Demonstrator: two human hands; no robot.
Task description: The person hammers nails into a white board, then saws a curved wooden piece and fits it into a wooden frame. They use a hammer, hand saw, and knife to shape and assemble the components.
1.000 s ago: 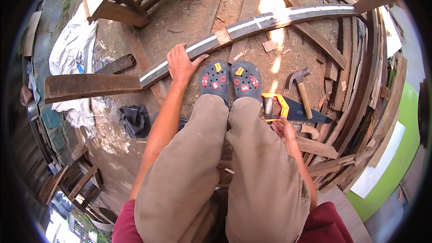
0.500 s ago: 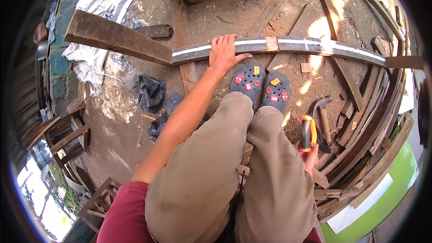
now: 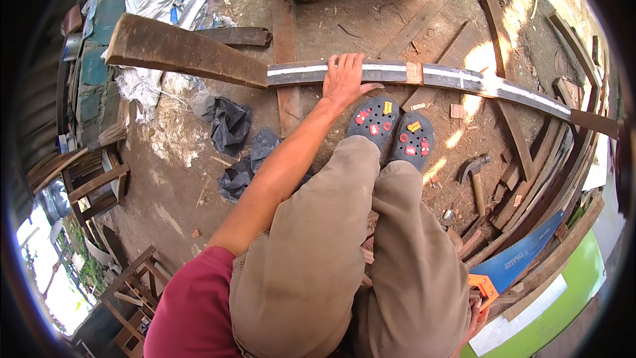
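**Blue-bladed, orange-handled handsaw (image 3: 520, 255) coming up on the right**

From my end of the link, the saw is showing the main change. It is now standing out beside the right knee, blade slanting away over the stacked brown planks (image 3: 562, 260) at the right edge of the brown earth floor (image 3: 179, 192). The right hand (image 3: 476, 321) is grasping its handle, as far as I am seeing; the khaki trouser leg (image 3: 424, 272) is hiding some fingers. For the work, I am judging the tool taken up but the blade well apart from the long, curved, dark-grey wooden beam with a white stripe (image 3: 391, 74).

The left hand (image 3: 343, 83) is clasping that beam toward its left end, fingers curling over the far edge, thumb lying along the near edge.

Against half a second ago: the handle is no longer hanging beside the wooden-handled claw hammer (image 3: 478, 193), and the blade's broad face is showing. The left hand is staying put.
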